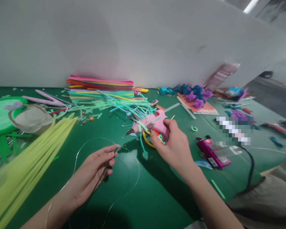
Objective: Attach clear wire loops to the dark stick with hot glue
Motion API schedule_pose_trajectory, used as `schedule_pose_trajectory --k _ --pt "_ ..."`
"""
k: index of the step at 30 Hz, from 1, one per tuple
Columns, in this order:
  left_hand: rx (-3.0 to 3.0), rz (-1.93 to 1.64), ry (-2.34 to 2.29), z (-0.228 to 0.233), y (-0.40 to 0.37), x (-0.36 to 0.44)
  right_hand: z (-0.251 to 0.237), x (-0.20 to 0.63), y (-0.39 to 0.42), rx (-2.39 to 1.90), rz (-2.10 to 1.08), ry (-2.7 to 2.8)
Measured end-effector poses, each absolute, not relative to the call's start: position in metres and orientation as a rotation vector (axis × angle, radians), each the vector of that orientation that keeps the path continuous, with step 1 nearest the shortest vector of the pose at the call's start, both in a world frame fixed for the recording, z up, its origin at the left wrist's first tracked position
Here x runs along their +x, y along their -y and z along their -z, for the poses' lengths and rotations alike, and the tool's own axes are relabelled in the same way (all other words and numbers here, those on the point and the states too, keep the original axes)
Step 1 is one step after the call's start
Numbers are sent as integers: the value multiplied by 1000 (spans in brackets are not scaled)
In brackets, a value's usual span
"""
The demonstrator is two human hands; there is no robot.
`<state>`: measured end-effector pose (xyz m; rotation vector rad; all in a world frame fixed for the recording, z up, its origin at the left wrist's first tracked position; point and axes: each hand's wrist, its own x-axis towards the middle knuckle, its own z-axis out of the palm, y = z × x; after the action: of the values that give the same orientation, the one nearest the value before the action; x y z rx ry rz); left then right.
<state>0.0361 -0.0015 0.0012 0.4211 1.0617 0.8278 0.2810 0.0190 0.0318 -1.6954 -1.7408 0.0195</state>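
Note:
My left hand point(97, 173) is closed in a pinch at the lower left. Between its fingers is a thin dark green stem point(100, 178), with a small clear blob at its tip. A fine clear strand point(76, 156) loops loosely around that hand and over the table. To the right, my right hand point(175, 144) grips a pink hot glue gun point(149, 122) from behind, its nozzle pointing left. Part of the gun's handle is hidden by my fingers. Teal and yellow pipe cleaners point(143, 146) curl beneath the gun.
Yellow-green strips point(38, 168) fan out at the left, near a green round holder point(0, 114) and pink-handled tool point(47, 98). Bundled coloured pipe cleaners point(101, 87) lie along the wall. Purple and blue flowers point(196, 95) and a magenta device point(214, 154) sit to the right.

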Motion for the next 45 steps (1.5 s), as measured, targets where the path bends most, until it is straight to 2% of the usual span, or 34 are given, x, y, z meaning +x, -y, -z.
schedule_pose_trajectory --k 4,18,45 --pt "457 -807 -1062 2 2 37 -18 273 -21 -1586 218 1877" --pt "504 -841 -1058 8 6 41 -13 278 -15 -1395 461 1994" --pt "518 -840 -1058 5 6 43 -14 280 -12 -1363 479 2028"
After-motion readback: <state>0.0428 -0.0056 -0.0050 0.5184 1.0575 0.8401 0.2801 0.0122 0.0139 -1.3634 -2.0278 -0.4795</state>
